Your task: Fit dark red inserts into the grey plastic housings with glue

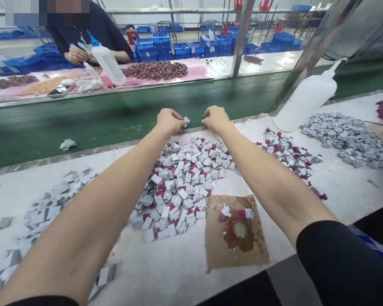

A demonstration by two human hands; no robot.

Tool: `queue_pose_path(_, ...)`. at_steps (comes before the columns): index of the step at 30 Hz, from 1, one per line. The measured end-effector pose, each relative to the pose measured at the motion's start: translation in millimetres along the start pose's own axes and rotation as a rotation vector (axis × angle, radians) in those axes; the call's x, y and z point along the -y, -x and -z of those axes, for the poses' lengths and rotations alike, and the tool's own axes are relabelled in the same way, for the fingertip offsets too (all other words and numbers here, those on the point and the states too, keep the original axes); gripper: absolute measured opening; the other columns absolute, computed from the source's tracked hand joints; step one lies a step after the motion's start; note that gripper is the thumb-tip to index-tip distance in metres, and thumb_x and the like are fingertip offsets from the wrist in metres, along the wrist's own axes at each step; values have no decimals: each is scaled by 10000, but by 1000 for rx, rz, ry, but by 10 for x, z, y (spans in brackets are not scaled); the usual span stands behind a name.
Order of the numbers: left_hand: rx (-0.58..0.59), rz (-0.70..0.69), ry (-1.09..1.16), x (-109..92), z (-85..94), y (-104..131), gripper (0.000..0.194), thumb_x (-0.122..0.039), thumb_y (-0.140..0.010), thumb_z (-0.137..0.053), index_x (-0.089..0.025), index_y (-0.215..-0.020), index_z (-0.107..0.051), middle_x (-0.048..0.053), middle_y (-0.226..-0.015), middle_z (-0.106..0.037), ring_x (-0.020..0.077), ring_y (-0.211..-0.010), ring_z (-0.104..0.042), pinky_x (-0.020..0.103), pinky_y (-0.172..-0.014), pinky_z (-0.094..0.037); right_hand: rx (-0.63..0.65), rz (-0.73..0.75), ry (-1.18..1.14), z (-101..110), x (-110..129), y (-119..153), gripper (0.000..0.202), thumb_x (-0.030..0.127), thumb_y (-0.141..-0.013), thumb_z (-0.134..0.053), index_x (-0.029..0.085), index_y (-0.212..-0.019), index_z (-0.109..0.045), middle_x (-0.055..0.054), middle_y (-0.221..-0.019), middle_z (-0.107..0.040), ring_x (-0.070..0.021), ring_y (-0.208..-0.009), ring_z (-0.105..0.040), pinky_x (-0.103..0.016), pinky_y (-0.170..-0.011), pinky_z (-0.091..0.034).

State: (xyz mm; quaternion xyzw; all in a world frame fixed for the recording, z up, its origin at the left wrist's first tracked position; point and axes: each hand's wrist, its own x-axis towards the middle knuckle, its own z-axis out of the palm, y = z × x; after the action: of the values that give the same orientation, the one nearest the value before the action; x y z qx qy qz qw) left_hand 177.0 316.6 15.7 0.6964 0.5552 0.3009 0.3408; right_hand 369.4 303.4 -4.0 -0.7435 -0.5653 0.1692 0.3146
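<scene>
I saw left hand [169,121] fingers pinched shut on small white folded-card piece [186,121]; right hand [215,118] fingers curled, grip indeterminable, above heap of white-and-red pieces [181,187] on white counter [344,191].

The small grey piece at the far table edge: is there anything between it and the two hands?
Nothing visible. The left hand pinches the small grey piece in its fingertips; the right hand is beside it, apart, with a bare gap.

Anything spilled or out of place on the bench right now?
Yes. The brown card near the front edge is wet with a glossy puddle around a small red cap, and a few pieces sit in it. One stray piece lies alone on the green belt.
</scene>
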Motion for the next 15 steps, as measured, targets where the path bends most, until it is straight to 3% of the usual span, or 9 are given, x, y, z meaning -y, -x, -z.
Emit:
queue_pose_path(2,-17,61,-29,28,-21,-109,250,-204,-824,-864,-183,-695,-651,8,-736,-744,190,-916,-760,374,-879,-582,8,32,-8,-10,13,-12,240,16,-922,-802,126,-1135,-811,-199,-1293,-821,-369,-1298,-747,-567,-1233,-562)
queue_pose_path(4,-44,98,-48,-15,13,-129,284,-145,-750,-912,-205,-720,-636,71,-876,-806,261,-1047,-762,397,-903,-595,6,86,-27,43,30,69,266,43,-974,-770,142,-1219,-795,-156,-1254,-831,-319,-1197,-775,-494,-1180,-595)
queue_pose_path(7,-26,62,-6,-169,125,45,110,-185,-871,-828,-192,-890,-720,108,-1120,-835,279,-1192,-754,390,-957,-589,-15,217,-132,204,45,386,385,121,-1028,-768,225,-1393,-703,-73,-1255,-826,-240,-979,-782,-414,-993,-659)
queue_pose_path(8,2,39,24,-229,164,162,53,-224,-934,-786,-189,-960,-756,106,-1158,-840,266,-1175,-764,381,-950,-590,-29,273,-196,268,46,540,406,128,-1022,-775,255,-1394,-673,-54,-1249,-819,-220,-903,-768,-400,-918,-668)
queue_pose_path(11,169,-57,153,-381,258,639,177,-361,-1021,-783,-195,-1061,-828,109,-1131,-866,236,-1011,-775,357,-868,-588,-74,474,-378,458,57,1094,366,147,-998,-821,295,-1270,-626,-30,-1196,-792,-201,-856,-747,-370,-802,-664)
queue_pose_path(15,337,-149,387,-469,341,1387,228,-364,-916,-945,-185,-996,-828,71,-965,-842,203,-898,-744,331,-839,-564,-123,683,-392,678,143,1919,226,170,-1065,-774,284,-1214,-649,-44,-1203,-776,-233,-1046,-784,-379,-860,-672)
